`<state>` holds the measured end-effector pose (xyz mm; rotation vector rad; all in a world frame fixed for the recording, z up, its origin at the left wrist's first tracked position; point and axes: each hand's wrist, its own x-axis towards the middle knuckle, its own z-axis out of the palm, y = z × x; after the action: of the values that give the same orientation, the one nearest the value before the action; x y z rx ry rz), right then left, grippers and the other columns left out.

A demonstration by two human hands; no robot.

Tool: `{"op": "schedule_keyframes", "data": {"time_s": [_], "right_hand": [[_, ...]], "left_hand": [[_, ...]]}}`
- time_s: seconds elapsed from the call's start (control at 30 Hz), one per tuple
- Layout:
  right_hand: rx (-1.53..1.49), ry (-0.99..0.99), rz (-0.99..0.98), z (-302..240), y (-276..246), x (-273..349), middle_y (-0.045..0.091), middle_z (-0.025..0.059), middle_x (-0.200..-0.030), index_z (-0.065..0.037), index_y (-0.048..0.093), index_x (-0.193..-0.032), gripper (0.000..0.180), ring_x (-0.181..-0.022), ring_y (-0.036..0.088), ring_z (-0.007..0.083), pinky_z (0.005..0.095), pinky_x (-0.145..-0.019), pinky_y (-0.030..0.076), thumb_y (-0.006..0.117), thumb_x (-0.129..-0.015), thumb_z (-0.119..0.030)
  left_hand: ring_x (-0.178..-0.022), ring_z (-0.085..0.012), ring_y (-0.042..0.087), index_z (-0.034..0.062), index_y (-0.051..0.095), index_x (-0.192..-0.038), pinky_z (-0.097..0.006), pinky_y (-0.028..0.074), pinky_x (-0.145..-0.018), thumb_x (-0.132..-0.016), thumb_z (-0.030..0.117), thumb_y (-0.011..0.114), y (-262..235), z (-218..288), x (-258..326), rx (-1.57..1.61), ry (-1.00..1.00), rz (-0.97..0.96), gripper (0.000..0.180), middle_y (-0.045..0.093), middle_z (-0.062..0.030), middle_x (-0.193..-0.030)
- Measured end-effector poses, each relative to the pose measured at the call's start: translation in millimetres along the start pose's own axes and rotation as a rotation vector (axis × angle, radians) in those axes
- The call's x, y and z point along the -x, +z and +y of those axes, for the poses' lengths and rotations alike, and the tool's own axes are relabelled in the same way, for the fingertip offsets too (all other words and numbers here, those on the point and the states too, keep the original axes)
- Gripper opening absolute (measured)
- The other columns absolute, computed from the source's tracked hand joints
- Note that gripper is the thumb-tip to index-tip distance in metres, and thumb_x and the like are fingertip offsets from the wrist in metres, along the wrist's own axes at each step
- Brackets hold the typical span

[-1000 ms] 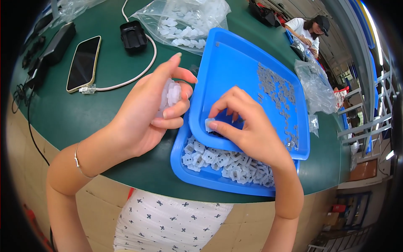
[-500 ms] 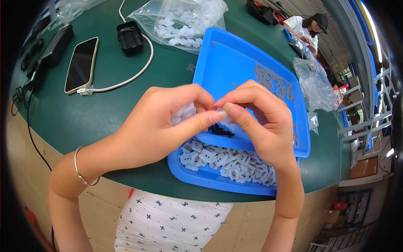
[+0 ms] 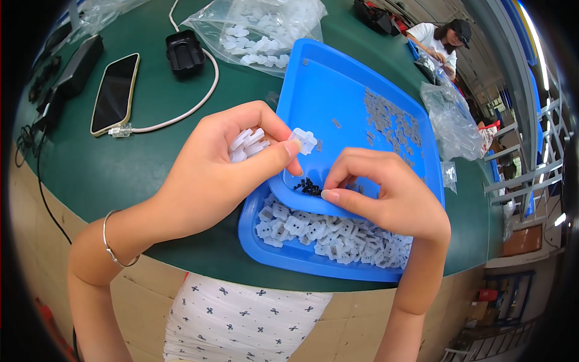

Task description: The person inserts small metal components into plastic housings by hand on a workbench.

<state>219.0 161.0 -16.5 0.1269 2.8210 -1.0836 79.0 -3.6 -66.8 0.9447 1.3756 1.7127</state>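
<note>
Left hand point(image 3: 223, 163) pinches a white clip point(image 3: 303, 140) over the blue tray point(image 3: 338, 90) rim; right hand point(image 3: 386, 193), now separated, seemingly nips black bits point(image 3: 309, 188)

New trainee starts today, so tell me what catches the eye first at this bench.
The two blue trays, one stacked over the other, with white plastic clips heaped in the lower. Above them, the left hand pinches one white clip, while the right hand reaches small black parts.
</note>
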Motion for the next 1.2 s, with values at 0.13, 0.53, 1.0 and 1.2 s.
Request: {"op": "schedule_keyframes", "data": {"time_s": [0.13,0.53,1.0,1.2], "right_hand": [[0.055,-0.051,0.04,-6.2,3.4,3.7,0.058,0.0117,-0.076,0.001,0.057,-0.078,0.01,-0.07,0.059,0.024,0.0309,-0.062,0.046,0.062,-0.078,-0.008],[-0.548,-0.063,0.498,-18.9,24.5,-9.6,0.059,0.0072,-0.08,0.002,0.054,-0.088,0.007,-0.072,0.057,0.0118,0.0246,-0.067,0.048,0.054,-0.088,-0.005],[-0.311,-0.211,0.58,-15.7,33.2,-7.6,0.06,0.0083,-0.08,0.002,0.054,-0.095,0.013,-0.071,0.059,0.012,0.0242,-0.066,0.049,0.058,-0.083,0.001],[-0.252,-0.212,0.64,-16.8,34.4,-12.1,0.061,0.008,-0.075,0.002,0.058,-0.089,0.011,-0.067,0.059,0.0137,0.0244,-0.062,0.048,0.062,-0.079,0.002]], "left_hand": [[-0.056,-0.0016,0.045,0.0069,0.05,-0.083,-0.016,0.032,-0.047,-0.085,0.014,0.057,-0.5,2.3,-1.1,0.026,-0.035,0.009,0.011,0.062,-0.0052,-0.075],[-0.041,0.0,0.034,0.0073,0.054,-0.083,-0.015,0.022,-0.036,-0.082,0.014,0.062,-0.8,4.0,0.3,0.162,-0.045,0.026,0.01,0.062,-0.0061,-0.072],[-0.052,0.0001,0.043,0.0068,0.055,-0.082,-0.014,0.027,-0.043,-0.081,0.01,0.063,0.9,0.6,3.0,0.146,-0.033,-0.006,0.008,0.063,-0.0032,-0.073],[-0.055,-0.0005,0.046,0.0056,0.056,-0.081,-0.015,0.03,-0.046,-0.082,0.011,0.063,1.0,6.6,5.0,0.133,-0.116,-0.061,0.008,0.062,-0.003,-0.073]]}}
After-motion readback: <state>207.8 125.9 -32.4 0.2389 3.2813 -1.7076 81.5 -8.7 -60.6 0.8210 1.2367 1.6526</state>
